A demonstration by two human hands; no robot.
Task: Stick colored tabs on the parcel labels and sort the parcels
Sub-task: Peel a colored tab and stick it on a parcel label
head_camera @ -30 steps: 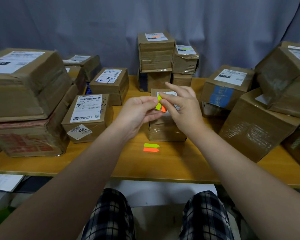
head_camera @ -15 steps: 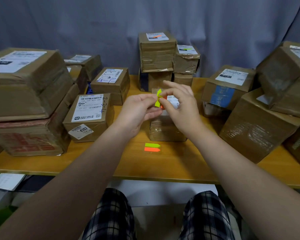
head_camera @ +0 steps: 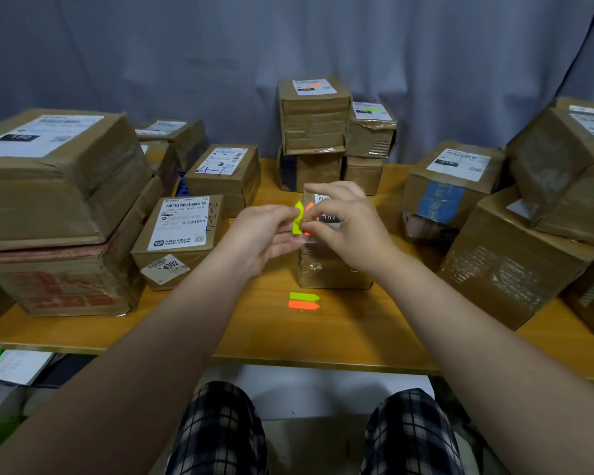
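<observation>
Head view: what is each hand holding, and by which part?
The left hand holds the tab strip by its lower left edge; the right hand pinches the orange tab mid-length.

I'm looking at an orange-brown wooden table (head_camera: 357,341). Near its front edge a green tab (head_camera: 304,296) and an orange tab (head_camera: 303,305) lie flat, side by side and touching, both pointing right. Just behind them stands a small taped parcel (head_camera: 333,270). To the left sit a labelled parcel (head_camera: 179,234) and a red-printed carton (head_camera: 62,289). A large brown box (head_camera: 515,265) sits to the right.
</observation>
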